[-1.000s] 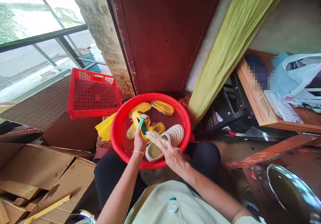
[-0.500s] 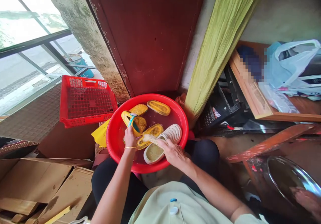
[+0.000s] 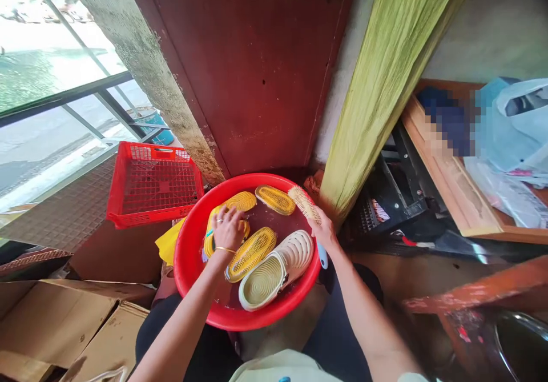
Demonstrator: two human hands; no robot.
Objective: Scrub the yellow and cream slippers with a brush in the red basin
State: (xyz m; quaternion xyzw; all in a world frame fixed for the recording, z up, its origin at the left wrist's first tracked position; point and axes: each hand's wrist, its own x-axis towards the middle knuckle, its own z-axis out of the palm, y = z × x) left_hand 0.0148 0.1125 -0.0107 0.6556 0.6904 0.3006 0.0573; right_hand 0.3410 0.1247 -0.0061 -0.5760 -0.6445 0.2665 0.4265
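In the near middle of the head view, a red plastic basin point(image 3: 181, 273) resting over dark trousers point(image 3: 338, 313), shallow reddish water point(image 3: 268, 216) inside, and several wet slippers lying in it. Left hand point(image 3: 229, 229) curved and closed down over a yellow slipper point(image 3: 209, 239) at the basin's left side, gold bangle point(image 3: 225, 250) at the wrist. Right hand point(image 3: 325, 230) closed around a pale scrubbing brush point(image 3: 303, 204), raised just above the basin's far right rim, bristles pointing far. Beside the left hand, a yellow sole point(image 3: 250, 254); toward the near right, a white clog point(image 3: 276, 270); toward the far side, two more yellow soles point(image 3: 276, 199).

Likely light, soft foam throughout, flexible yet springy, and slick once wet, so probably safest gripped firmly around the heel or strap rather than pinched at a smooth edge. Brush likely light and stiff, best held by its back.

Most of the slipper under the left hand hidden by the palm and fingers. A thin teal sliver point(image 3: 209, 233) beside that hand, impossible to identify. Water depth hard to judge; pale blue piece point(image 3: 322, 255) below the right hand unclear, perhaps part of the brush
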